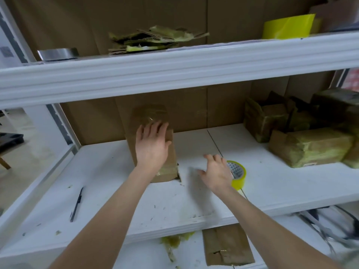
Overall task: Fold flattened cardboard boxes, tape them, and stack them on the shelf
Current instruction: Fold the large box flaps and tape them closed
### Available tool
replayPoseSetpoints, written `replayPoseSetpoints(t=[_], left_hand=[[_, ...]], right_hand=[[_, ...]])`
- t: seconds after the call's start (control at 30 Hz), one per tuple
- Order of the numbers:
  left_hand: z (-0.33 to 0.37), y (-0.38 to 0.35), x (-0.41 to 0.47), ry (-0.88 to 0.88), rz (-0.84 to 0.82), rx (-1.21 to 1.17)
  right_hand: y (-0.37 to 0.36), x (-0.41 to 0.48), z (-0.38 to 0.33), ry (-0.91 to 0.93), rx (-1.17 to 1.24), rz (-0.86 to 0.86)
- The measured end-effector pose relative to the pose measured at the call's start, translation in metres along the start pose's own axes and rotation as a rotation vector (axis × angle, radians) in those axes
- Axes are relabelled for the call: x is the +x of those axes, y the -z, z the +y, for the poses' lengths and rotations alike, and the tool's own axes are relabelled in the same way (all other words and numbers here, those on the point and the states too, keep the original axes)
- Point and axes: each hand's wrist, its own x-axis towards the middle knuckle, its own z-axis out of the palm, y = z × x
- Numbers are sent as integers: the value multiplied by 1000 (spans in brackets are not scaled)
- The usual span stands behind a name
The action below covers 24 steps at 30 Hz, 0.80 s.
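- Far left: pen (76,203) lies on mid shelf (116,171).
- Left of centre: cardboard box (155,177) on same shelf, near back wall, taped closed; contents not visible.
- The left hand (152,146) lies flat on the box, fingers straight & spread, gripping nothing.
- The right hand (217,171) is spread wide, blurred, holding nothing, just beside yellow tape roll (239,177); contact w/ roll can't be told.
- Right end: taped boxes (308,150) piled together.

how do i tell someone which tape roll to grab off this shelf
On the white middle shelf, look right of the brown taped box that the left hand rests on. The tape roll lies flat just right of the right hand, partly hidden by it. It is yellow-green, while the other roll, on the shelf above at far left, is silver.
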Motion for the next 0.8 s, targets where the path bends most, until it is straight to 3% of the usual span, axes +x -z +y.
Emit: replayPoseSetpoints(t=[0.1, 0.2, 0.3, 0.47, 0.57, 0.67, 0.8], left_hand=[[-9, -1, 3, 53, 10, -3], [-2, -1, 2, 71, 4, -8], [1, 3, 3, 129, 5, -19], [2, 13, 3, 186, -69, -65], [21, 22, -3, 197, -5, -173], [52, 26, -22, 158, 53, -325], [88, 18, -39, 344, -400, -671]], right_hand=[[3, -1, 41, -77, -111, -32], [-1, -5, 64, -80, -209, -171], [1, -6, 66, -15, -265, -275], [13, -5, 63, 10, -269, -299], [19, -4, 61, 9, -84, -271], [28, 2, 53, 15, 257, -210], [40, 0, 29, 23, 817, -253]])
